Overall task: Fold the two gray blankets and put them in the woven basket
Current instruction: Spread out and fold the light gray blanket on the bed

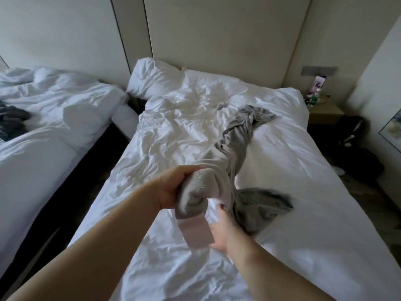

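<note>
A gray blanket [238, 137] with a pale edge band lies bunched and twisted along the white bed [303, 203], trailing from my hands back toward the pillows. My left hand [173, 187] grips its near end, lifted above the sheet. My right hand [223, 231] holds the pale band just below and to the right, fingers partly hidden by the cloth. A second dark gray bundle [13, 122] sits on the neighbouring bed at the far left. No woven basket is in view.
A second white bed [54, 127] stands to the left across a narrow dark gap. A rumpled duvet and pillow [156, 79] cover the head of my bed. At the right are a nightstand [323, 111] with small items and a dark bag [351, 131] on the floor.
</note>
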